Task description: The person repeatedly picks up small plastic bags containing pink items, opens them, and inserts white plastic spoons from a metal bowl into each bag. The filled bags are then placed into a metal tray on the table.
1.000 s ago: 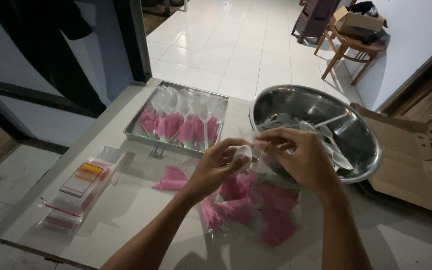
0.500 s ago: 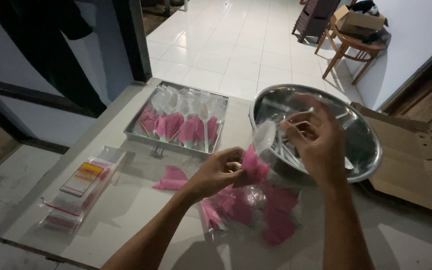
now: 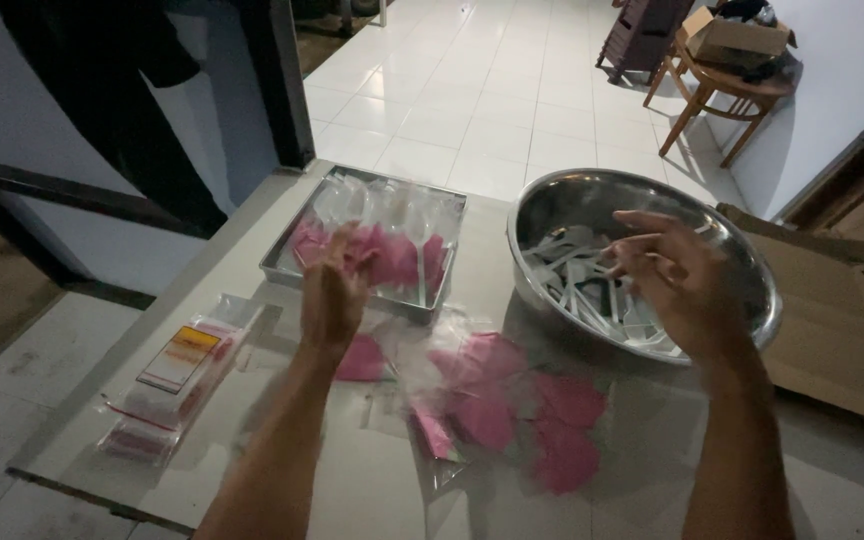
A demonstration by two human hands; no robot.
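My left hand (image 3: pixel 335 292) is motion-blurred over the near edge of a rectangular metal tray (image 3: pixel 280 268) that holds several pink filled plastic packets. Its fingers look closed on one pink packet (image 3: pixel 370 248). My right hand (image 3: pixel 674 278) hovers over a round steel bowl (image 3: pixel 755 305) with its fingers spread and nothing in them. White plastic pieces (image 3: pixel 582 290) lie in the bowl. More pink packets (image 3: pixel 497 400) lie loose on the table between my arms.
A clear bag with a yellow label (image 3: pixel 177 368) lies at the table's left edge. Flattened cardboard (image 3: pixel 837 330) sits right of the bowl. Beyond the table are a white tiled floor and a wooden chair (image 3: pixel 717 95) with a box on it.
My hands have parted. The left hand swung left to the tray with a pink packet. The right hand moved right and now hangs over the bowl with fingers apart.
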